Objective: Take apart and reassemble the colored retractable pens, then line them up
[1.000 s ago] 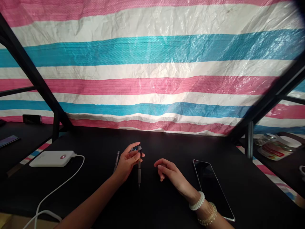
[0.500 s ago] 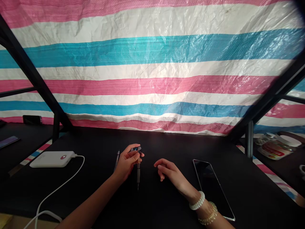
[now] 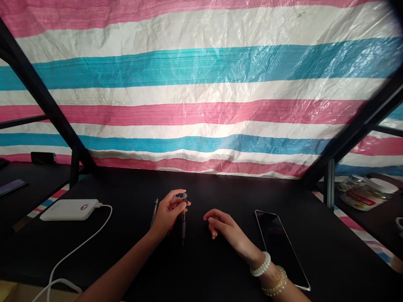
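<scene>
My left hand (image 3: 169,212) pinches a pen (image 3: 183,224) with a clear barrel and a dark grip, its tip pointing down toward me over the black table (image 3: 201,268). Just left of that hand lies a second pen (image 3: 154,212), partly covered by the hand. Something blue and something red show in part behind and beneath my left fingers, too hidden to name. My right hand (image 3: 225,228) rests on the table to the right of the pen, holding nothing, its fingers loosely curved and apart. A white bracelet and a clear coiled band circle the right wrist.
A smartphone (image 3: 280,247) lies right of my right hand. On the left sits a white power bank (image 3: 69,210) with a white cable (image 3: 83,247) running to the front edge. Black metal legs (image 3: 59,126) flank the table; a striped sheet (image 3: 201,113) hangs behind. A plastic jar (image 3: 365,195) stands far right.
The pen in my left hand has shifted very slightly up, away from me, with its fingers still around it. My right hand has stayed in place.
</scene>
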Tool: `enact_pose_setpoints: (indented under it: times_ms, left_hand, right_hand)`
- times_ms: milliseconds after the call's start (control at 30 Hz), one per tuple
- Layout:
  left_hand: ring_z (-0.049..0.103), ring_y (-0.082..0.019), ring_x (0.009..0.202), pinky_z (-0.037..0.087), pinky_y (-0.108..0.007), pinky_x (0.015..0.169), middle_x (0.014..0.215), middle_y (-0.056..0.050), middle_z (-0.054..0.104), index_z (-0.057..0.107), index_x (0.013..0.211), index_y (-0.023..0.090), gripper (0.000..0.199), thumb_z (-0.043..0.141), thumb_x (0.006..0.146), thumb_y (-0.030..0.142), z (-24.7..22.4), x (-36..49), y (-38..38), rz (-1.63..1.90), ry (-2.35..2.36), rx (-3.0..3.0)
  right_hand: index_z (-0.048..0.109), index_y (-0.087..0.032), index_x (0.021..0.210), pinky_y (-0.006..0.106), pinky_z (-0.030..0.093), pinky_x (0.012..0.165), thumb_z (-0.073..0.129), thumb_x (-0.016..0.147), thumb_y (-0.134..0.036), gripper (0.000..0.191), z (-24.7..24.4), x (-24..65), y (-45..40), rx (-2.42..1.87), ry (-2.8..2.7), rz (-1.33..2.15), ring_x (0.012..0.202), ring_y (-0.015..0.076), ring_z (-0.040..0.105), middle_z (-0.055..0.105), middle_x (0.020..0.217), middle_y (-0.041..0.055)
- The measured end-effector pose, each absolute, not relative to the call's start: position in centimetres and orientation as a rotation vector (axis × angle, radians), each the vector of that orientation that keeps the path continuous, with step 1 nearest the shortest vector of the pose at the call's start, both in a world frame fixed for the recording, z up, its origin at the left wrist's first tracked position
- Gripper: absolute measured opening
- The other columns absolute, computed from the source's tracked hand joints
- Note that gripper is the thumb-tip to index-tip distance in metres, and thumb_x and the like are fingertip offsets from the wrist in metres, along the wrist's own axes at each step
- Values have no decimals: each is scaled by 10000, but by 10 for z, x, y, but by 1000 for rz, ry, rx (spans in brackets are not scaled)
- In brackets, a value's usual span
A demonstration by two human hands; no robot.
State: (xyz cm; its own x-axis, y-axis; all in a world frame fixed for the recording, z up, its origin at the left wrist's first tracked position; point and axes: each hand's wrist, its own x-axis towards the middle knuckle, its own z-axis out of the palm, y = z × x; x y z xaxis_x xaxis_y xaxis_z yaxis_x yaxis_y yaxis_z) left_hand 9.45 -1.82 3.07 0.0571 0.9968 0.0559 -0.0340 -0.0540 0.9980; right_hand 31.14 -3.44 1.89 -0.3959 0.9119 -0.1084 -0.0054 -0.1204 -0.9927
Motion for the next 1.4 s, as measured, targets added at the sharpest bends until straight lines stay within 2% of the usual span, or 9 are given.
enact_pose_setpoints:
  times_ms: [300,400,467,567,733,1067,1200,1300,1400]
  left_hand:
    - [660,-149,640,536,-281,639,774,1,711,530,1049,209,289,640,783,242,27,92,-16,1220,1108,1271]
    - [687,-173,755,559,-307,712,848,-24,722,553,1133,208,322,616,821,261,23,93,-14,1225,1143,1373]
    - [687,-186,860,566,-319,760,988,-49,716,567,1212,221,375,601,842,267,20,93,-13,1249,1206,1516]
    - [667,-184,893,568,-304,720,1148,-63,667,618,1209,244,352,573,860,238,15,93,-10,1239,1326,1811]
    - [621,-216,1005,508,-370,897,1068,-41,715,656,1149,238,311,567,859,166,8,90,0,1095,1543,2282]
    - [559,-288,1046,443,-434,856,1114,-52,694,659,1129,261,289,603,846,262,5,82,5,966,1835,2350]
    - [495,-318,1202,413,-465,962,1288,-96,605,587,1281,265,483,617,828,427,5,73,6,873,1958,2347]
    - [370,-345,1362,299,-542,1081,1471,-114,452,441,1429,311,691,599,807,567,4,61,10,659,1955,2352]
    - [248,-359,1442,204,-616,1111,1563,-95,330,341,1476,380,743,564,811,628,3,49,15,491,1847,2334]
  right_hand:
    - [608,-149,903,277,409,587,599,814,-384,252,14,312,-32,-1047,-1411,1608,542,120,475,509,562,-45]
    - [608,-148,906,278,410,590,600,811,-387,257,15,312,-32,-1049,-1413,1614,543,121,476,512,564,-44]
    - [607,-146,912,280,411,596,596,813,-386,260,15,312,-33,-1052,-1419,1616,549,122,478,514,569,-42]
    - [605,-144,915,281,410,600,592,814,-385,261,16,312,-33,-1054,-1426,1611,553,123,478,515,571,-41]
    - [599,-149,917,283,409,602,585,812,-385,259,17,311,-33,-1053,-1427,1623,552,123,472,511,574,-43]
    - [598,-152,909,282,415,606,589,808,-381,251,17,311,-33,-1055,-1423,1623,550,120,472,508,571,-47]
    - [596,-149,907,277,417,597,595,803,-389,261,16,311,-32,-1043,-1405,1640,543,115,472,512,570,-49]
    - [597,-145,912,274,426,596,600,797,-388,269,17,312,-32,-1044,-1378,1656,544,112,476,520,578,-48]
    - [600,-145,904,269,426,587,607,789,-383,264,17,313,-32,-1030,-1364,1662,537,109,477,521,575,-49]
